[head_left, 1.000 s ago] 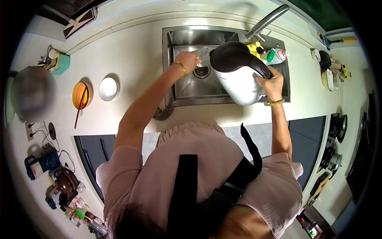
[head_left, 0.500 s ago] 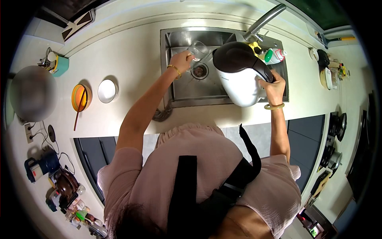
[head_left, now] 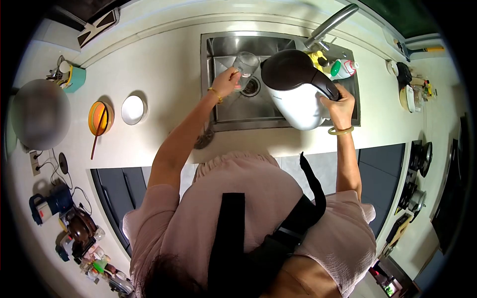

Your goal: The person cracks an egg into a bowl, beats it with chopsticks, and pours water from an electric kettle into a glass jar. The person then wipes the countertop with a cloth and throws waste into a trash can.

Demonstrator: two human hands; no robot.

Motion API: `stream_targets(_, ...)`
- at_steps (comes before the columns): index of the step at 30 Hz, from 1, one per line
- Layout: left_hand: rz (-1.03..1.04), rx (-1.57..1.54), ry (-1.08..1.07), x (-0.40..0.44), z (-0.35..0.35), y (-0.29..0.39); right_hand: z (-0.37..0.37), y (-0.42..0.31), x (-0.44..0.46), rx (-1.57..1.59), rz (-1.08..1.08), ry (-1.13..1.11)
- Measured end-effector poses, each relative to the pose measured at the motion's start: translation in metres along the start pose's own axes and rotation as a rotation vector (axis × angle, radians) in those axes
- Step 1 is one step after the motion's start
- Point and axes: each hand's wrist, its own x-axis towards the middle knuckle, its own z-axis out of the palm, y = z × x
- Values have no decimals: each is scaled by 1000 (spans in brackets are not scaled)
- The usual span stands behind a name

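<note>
My left hand [head_left: 227, 83] is closed on a clear glass cup [head_left: 247, 62], held above the left part of the steel sink [head_left: 223, 109], near the drain [head_left: 251, 87]. My right hand [head_left: 341, 107] is wrapped round the dark handle of a white kettle [head_left: 299, 107] with a dark brown lid. The kettle hangs over the right part of the sink, tilted with its spout toward the glass. A gap shows between spout and glass. Whether any liquid is flowing cannot be made out.
A faucet [head_left: 332, 26] and bottles, one white with a green part [head_left: 343, 69], stand behind the kettle. On the left counter are a white bowl [head_left: 133, 110] and an orange bowl [head_left: 99, 118] with chopsticks. A glass object [head_left: 204, 137] sits by the sink's front-left corner.
Over the last second, my left hand has shifted slightly left with the glass, which has come out from beside the kettle's spout. The kettle has moved only slightly.
</note>
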Motion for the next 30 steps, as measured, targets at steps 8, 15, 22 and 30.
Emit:
stream_targets(8,4,-165,143,-8,-12,4,-6,11,-11,202,69,68)
stream_targets(15,78,1103,-6,19,-30,80,-10,14,-10,162,65,86)
stream_targets(22,-48,1439,-314,33,-6,110,-6,17,-13,173,60,84)
stream_targets(30,-115,1689,-517,42,15,110,-6,21,-15,186,94,58)
